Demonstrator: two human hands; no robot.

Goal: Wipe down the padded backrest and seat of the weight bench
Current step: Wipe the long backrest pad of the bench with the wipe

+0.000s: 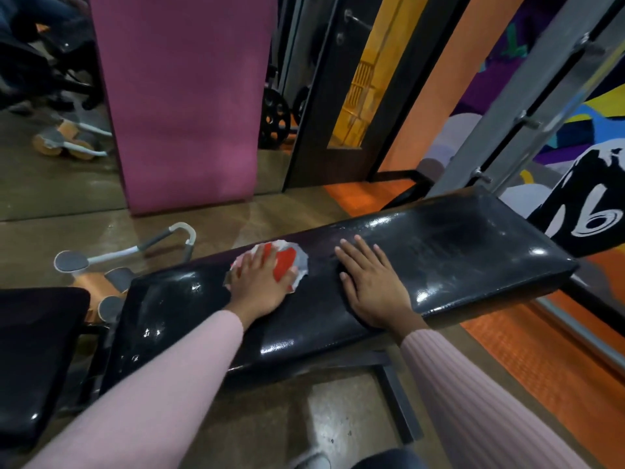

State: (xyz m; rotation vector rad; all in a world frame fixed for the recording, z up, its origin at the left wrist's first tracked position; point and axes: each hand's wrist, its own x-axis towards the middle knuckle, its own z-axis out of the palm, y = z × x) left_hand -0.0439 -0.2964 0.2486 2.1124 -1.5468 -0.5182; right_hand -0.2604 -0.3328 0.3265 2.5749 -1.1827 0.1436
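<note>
The black padded backrest (456, 252) of the weight bench runs across the middle, shiny with wet streaks. The separate black seat pad (33, 353) sits at the lower left. My left hand (262, 284) presses flat on a red and white cloth (287, 258) on the backrest's far side, fingers spread over it. My right hand (373, 282) lies flat and empty on the pad just right of the cloth, fingers apart. Both arms wear pink sleeves.
An upright pink mat (189, 96) leans against a mirror behind the bench. An orange and grey ab roller frame (128, 255) lies on the floor beyond the bench. The bench's metal base bar (399, 401) crosses the floor below. A grey rack upright (527, 96) rises at right.
</note>
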